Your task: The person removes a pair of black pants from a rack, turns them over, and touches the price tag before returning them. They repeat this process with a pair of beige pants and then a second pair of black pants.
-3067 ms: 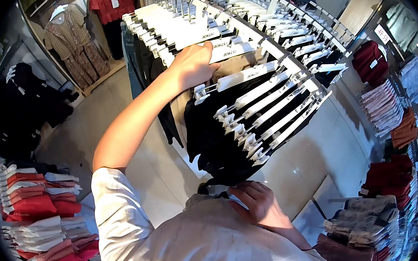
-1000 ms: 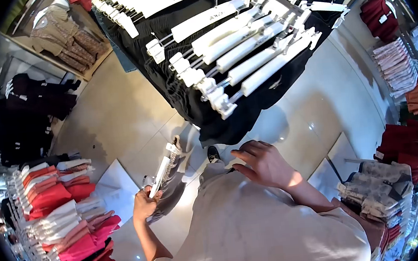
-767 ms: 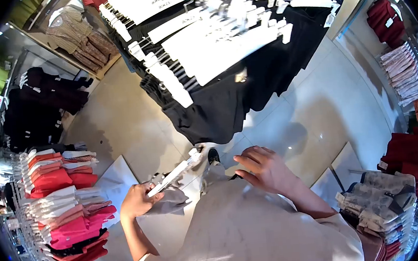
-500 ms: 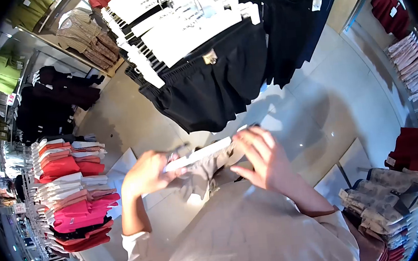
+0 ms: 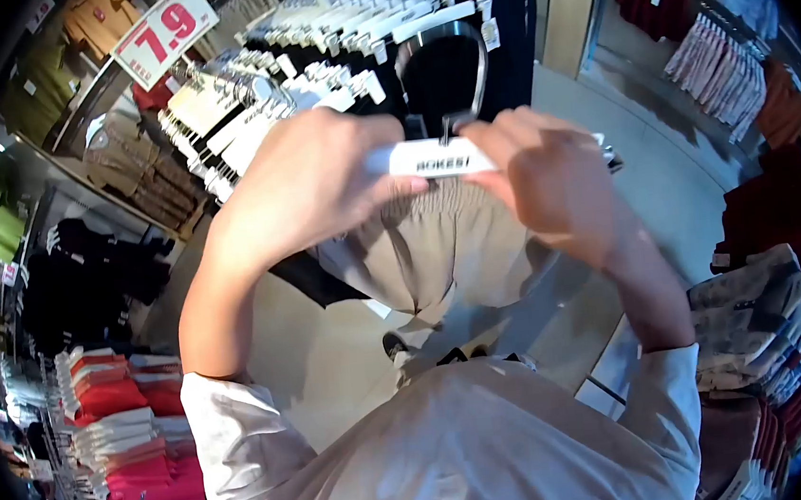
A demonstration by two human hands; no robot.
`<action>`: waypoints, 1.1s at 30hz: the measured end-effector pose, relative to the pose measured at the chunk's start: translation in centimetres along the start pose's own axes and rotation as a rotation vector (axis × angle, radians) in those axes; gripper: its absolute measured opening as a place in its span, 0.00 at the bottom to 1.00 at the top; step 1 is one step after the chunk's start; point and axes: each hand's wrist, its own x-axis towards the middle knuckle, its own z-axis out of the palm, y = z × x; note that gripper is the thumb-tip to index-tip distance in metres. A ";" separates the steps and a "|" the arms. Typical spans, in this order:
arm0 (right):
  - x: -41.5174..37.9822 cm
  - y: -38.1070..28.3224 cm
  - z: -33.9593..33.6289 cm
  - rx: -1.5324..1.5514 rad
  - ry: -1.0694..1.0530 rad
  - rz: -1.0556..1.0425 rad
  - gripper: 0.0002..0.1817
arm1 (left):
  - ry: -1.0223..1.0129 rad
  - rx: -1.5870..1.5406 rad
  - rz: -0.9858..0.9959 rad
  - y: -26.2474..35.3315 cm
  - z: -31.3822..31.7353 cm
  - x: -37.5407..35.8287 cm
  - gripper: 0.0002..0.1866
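A white hanger (image 5: 444, 157) with dark lettering is held level in front of me, its metal hook upward. Beige shorts (image 5: 452, 236) with an elastic waistband hang below it. My left hand (image 5: 323, 176) is closed round the hanger's left part, thumb under the bar. Closed on its right part is my right hand (image 5: 546, 166), fingers over the top. The hanger's two ends are largely hidden by my hands. Just beyond stands a rack of black garments (image 5: 507, 50) on white hangers.
A red-and-white price sign (image 5: 164, 34) stands at the upper left. Red, white and pink clothes (image 5: 145, 482) hang at the lower left. Patterned grey garments (image 5: 749, 315) hang at the right. Tiled floor (image 5: 326, 380) shows below the shorts.
Both hands have risen with the hanger and the shorts, toward the rack. The hanger is now level, its lettering facing me. The view has shifted, and the price sign has come into sight.
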 end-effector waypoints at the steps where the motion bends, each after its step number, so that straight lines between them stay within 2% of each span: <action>1: 0.6 0.5 -1.0 -0.043 0.023 0.015 0.20 | 0.088 0.072 -0.055 0.0 -0.7 0.3 0.18; 4: 2.3 2.8 -4.9 -0.172 0.131 -0.006 0.19 | 0.712 -0.066 0.045 -2.0 -1.8 0.3 0.29; 7: 3.2 4.1 -8.6 -0.290 0.253 -0.073 0.19 | 1.039 -0.159 -0.028 -4.0 0.1 -0.5 0.34; 9: 3.8 4.5 -10.8 -0.295 0.352 -0.127 0.20 | 0.956 -0.324 -0.119 -4.6 2.7 -1.4 0.43; 11: 4.2 4.0 -13.0 -0.205 0.324 -0.031 0.21 | 0.798 -0.663 -0.208 -4.5 4.7 -2.0 0.42; 13: 4.8 4.0 -14.5 -0.107 0.311 0.012 0.21 | 0.535 -1.259 -0.148 -3.9 5.1 -2.3 0.39; 14: 5.0 4.3 -15.1 -0.103 0.322 0.038 0.20 | 0.450 -1.349 -0.116 -3.9 5.0 -2.2 0.37; 15: 5.3 3.8 -15.9 -0.054 0.265 0.102 0.20 | 0.429 -1.383 -0.081 -3.1 4.8 -2.2 0.31; 18: 5.8 5.3 -17.2 -0.174 0.293 -0.023 0.19 | 0.417 -1.199 -0.135 -2.1 4.6 -2.6 0.17; 19: 6.1 5.5 -17.4 -0.178 0.290 -0.023 0.19 | 0.418 -1.203 -0.132 -2.2 4.7 -2.8 0.17; 21: 6.4 6.1 -17.9 -0.198 0.317 -0.071 0.20 | 0.592 -1.114 -0.152 -1.9 5.2 -2.8 0.15; 22: 6.4 6.8 -18.5 -0.288 0.260 -0.030 0.21 | 0.726 -1.107 -0.214 -1.3 5.2 -2.4 0.14; 23: 6.4 7.1 -18.1 -0.295 0.269 0.006 0.15 | 0.840 -1.112 -0.278 -0.6 5.6 -1.7 0.14; 24: 7.2 1.1 -17.3 -0.473 0.363 0.019 0.23 | 0.853 -1.204 -0.258 -1.8 6.9 -1.9 0.16; 25: 7.3 5.6 -17.5 -0.462 0.360 -0.004 0.19 | 0.862 -1.292 -0.245 -2.9 8.4 -1.8 0.18; 27: 6.7 5.9 -16.8 -0.484 0.388 0.035 0.16 | 0.774 -1.109 -0.019 -0.6 10.4 -1.5 0.25; 28: 6.7 6.3 -17.0 -0.520 0.398 0.037 0.16 | 0.651 -1.099 -0.046 -0.2 11.5 -1.8 0.30; 29: 6.7 6.9 -17.1 -0.548 0.411 0.033 0.15 | 0.546 -1.107 -0.191 0.8 12.5 -2.2 0.27; 30: 6.7 7.8 -17.3 -0.556 0.412 0.040 0.15 | 0.473 -1.090 -0.254 1.0 13.6 -2.6 0.24; 32: 6.7 10.0 -17.4 -0.699 0.609 -0.069 0.15 | 0.378 -1.123 -0.374 0.8 16.1 -3.4 0.19; 33: 6.6 10.6 -17.3 -0.704 0.602 -0.063 0.15 | 0.350 -1.180 -0.430 1.1 16.9 -3.7 0.17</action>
